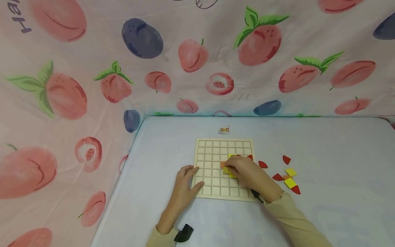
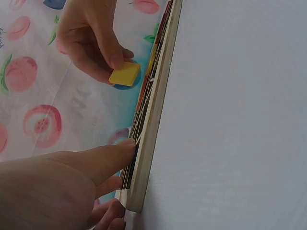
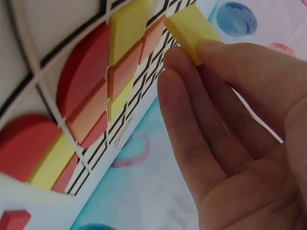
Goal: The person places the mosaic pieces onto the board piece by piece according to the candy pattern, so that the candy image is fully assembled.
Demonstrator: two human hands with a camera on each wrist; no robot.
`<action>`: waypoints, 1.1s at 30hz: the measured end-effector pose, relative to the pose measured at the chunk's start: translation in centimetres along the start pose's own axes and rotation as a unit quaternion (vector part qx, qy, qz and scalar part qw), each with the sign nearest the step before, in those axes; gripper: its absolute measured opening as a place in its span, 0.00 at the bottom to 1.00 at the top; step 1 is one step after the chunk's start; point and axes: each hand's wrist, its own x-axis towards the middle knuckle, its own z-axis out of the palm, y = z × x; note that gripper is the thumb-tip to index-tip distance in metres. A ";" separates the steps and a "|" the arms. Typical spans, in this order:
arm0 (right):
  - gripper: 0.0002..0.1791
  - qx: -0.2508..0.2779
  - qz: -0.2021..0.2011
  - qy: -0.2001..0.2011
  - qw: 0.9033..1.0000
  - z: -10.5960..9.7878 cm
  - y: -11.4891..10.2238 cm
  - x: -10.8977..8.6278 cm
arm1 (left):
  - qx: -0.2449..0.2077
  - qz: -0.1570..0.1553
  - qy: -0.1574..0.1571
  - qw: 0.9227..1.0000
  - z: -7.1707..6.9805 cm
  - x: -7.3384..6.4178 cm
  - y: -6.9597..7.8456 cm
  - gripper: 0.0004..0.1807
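Observation:
A pale wooden board marked with a grid of squares lies on the white table. My right hand pinches a yellow square tile between thumb and fingers, held just off the board's surface. Several tiles sit in the grid near that hand: a red quarter-round tile, a yellow tile and orange tiles among them. In the head view the right hand covers part of this group. My left hand rests on the board's left edge, thumb and fingertips spread and touching it.
Right of the board lie loose tiles, including a red quarter-round tile and a yellow square tile beside a small orange one. Behind the board lies a small pattern card. A fruit-print cloth hangs along the back and left.

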 end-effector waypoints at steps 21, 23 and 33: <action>0.07 -0.022 -0.010 0.014 1.000 1.5 0.1 0.6 | 0.000 0.006 0.005 1.000 -0.1 0.1 0.0 0.29; 0.06 -0.025 -0.014 0.018 0.999 1.6 0.3 0.6 | -0.003 0.003 0.001 1.000 -0.1 0.1 0.0 0.29; 0.10 -0.047 0.000 0.012 0.999 1.6 0.4 0.2 | -0.007 -0.001 -0.001 1.000 0.0 0.0 -0.1 0.29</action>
